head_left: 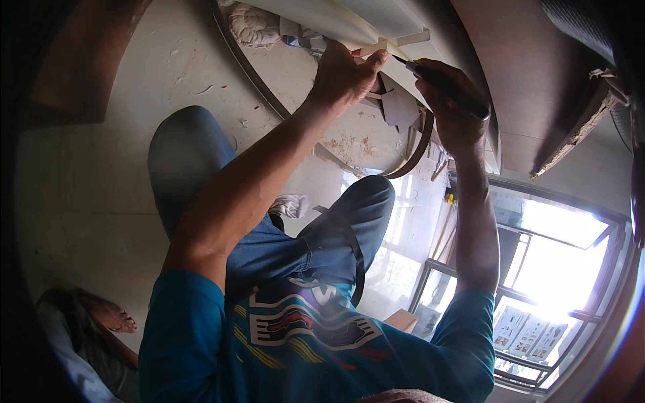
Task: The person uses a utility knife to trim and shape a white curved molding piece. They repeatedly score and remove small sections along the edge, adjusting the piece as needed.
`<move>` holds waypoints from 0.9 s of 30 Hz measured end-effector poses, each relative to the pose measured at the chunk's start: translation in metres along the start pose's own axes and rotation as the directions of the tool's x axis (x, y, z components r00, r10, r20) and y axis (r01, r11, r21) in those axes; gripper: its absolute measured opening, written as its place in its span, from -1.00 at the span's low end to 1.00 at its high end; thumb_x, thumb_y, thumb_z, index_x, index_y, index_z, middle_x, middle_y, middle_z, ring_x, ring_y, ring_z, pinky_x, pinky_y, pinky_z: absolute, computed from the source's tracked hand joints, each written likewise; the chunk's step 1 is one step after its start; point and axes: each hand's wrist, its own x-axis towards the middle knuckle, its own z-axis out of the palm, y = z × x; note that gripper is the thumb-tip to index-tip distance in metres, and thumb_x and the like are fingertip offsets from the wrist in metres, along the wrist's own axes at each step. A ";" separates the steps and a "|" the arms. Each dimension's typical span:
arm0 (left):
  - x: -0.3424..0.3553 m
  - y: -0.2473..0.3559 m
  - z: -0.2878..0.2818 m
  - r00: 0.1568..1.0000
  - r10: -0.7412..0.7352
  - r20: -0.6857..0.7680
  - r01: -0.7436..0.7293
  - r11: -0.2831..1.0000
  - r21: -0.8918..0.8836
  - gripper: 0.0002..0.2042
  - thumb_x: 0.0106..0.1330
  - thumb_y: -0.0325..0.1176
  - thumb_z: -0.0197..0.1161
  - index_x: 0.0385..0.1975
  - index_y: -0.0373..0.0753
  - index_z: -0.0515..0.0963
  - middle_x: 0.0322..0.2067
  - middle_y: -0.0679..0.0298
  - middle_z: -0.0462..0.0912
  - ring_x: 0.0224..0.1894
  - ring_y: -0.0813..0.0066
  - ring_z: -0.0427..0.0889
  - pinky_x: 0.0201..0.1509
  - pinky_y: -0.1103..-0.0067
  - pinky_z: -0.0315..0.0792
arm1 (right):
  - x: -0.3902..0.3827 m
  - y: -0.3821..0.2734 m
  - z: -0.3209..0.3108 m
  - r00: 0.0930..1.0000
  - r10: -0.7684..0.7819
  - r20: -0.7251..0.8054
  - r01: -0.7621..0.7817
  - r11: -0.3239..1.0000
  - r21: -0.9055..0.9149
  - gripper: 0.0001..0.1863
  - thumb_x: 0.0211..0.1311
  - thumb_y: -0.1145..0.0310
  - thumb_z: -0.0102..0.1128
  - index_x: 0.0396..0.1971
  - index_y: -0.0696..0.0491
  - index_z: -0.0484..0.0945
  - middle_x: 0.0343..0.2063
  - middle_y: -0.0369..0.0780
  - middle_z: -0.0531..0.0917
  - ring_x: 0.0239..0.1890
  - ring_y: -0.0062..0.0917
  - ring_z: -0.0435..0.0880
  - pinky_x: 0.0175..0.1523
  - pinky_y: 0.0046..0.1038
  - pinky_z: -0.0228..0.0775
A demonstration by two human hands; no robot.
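A long white panel runs along the top of the view, with a narrow pale edge strip on it. My left hand grips this strip, its thumb raised near the tool tip; something small and reddish by the fingers is too small to name. My right hand is wrapped round a black pen-like tool, whose thin tip points at the strip beside my left thumb. I cannot tell whether the tip touches it.
Dark curved strips, crumpled cloth and scraps lie on the debris-strewn floor. A dark board is at upper right, a bright window at right. Another person's bare foot is at lower left.
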 end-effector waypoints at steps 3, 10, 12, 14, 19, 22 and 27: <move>0.000 -0.003 0.001 1.000 0.014 -0.022 -0.014 0.999 0.034 -0.59 0.40 -0.28 0.49 0.10 -0.45 0.64 0.01 -0.08 0.79 0.10 0.15 0.78 0.20 0.34 0.61 | 0.005 -0.005 -0.002 1.000 0.005 -0.028 -0.005 1.000 -0.012 -0.71 0.34 0.53 0.50 0.04 0.07 0.80 -0.13 -0.27 0.89 -0.13 -0.58 0.87 -0.01 -0.48 0.77; 0.003 -0.015 0.004 0.996 0.078 -0.039 -0.078 0.997 0.004 -0.52 0.37 -0.23 0.52 0.12 -0.45 0.60 0.00 -0.09 0.77 0.11 0.12 0.77 0.21 0.33 0.61 | 0.009 0.003 0.004 0.999 0.012 -0.033 -0.015 0.994 -0.110 -0.72 0.33 0.45 0.54 0.02 -0.04 0.83 -0.15 -0.31 0.89 -0.19 -0.62 0.85 -0.08 -0.49 0.72; 0.005 -0.019 0.004 0.992 0.109 -0.062 -0.108 0.994 0.019 -0.51 0.36 -0.22 0.53 0.12 -0.45 0.60 0.00 -0.10 0.76 0.12 0.10 0.76 0.23 0.32 0.61 | 0.010 0.005 0.006 0.999 0.019 -0.031 -0.021 0.997 -0.072 -0.72 0.32 0.44 0.55 0.01 -0.03 0.83 -0.15 -0.31 0.89 -0.20 -0.62 0.84 -0.10 -0.49 0.70; 0.007 -0.022 0.005 0.990 0.114 -0.085 -0.112 0.993 0.021 -0.50 0.35 -0.21 0.53 0.11 -0.45 0.60 0.01 -0.10 0.75 0.14 0.09 0.75 0.24 0.31 0.61 | 0.010 0.006 0.006 0.999 0.036 -0.026 -0.037 0.998 -0.048 -0.72 0.32 0.43 0.55 0.01 -0.03 0.83 -0.15 -0.31 0.89 -0.20 -0.61 0.84 -0.10 -0.49 0.70; 0.005 -0.016 0.003 0.999 0.049 0.003 -0.049 0.999 -0.008 -0.54 0.41 -0.29 0.49 0.17 -0.44 0.58 0.10 -0.01 0.74 0.23 0.22 0.69 0.32 0.35 0.55 | 0.009 0.003 0.000 0.997 0.073 0.012 -0.073 0.997 -0.034 -0.73 0.33 0.43 0.55 0.02 -0.02 0.83 -0.14 -0.30 0.89 -0.18 -0.61 0.84 -0.08 -0.47 0.71; 0.006 -0.019 0.004 1.000 0.027 -0.013 -0.027 0.999 -0.022 -0.55 0.43 -0.32 0.47 0.20 -0.43 0.57 0.15 0.03 0.73 0.27 0.30 0.66 0.35 0.37 0.52 | 0.009 -0.006 -0.004 0.992 0.120 0.036 -0.119 0.992 -0.043 -0.73 0.33 0.43 0.54 0.02 -0.03 0.83 -0.13 -0.31 0.89 -0.16 -0.61 0.85 -0.07 -0.47 0.72; 0.005 -0.017 0.002 0.998 0.046 0.032 -0.045 0.999 -0.022 -0.54 0.43 -0.33 0.47 0.22 -0.44 0.56 0.15 0.02 0.72 0.27 0.30 0.66 0.36 0.37 0.52 | 0.009 -0.001 -0.001 0.992 0.124 -0.007 -0.125 0.992 -0.033 -0.72 0.35 0.45 0.53 0.04 -0.03 0.82 -0.11 -0.31 0.89 -0.14 -0.62 0.85 -0.04 -0.48 0.70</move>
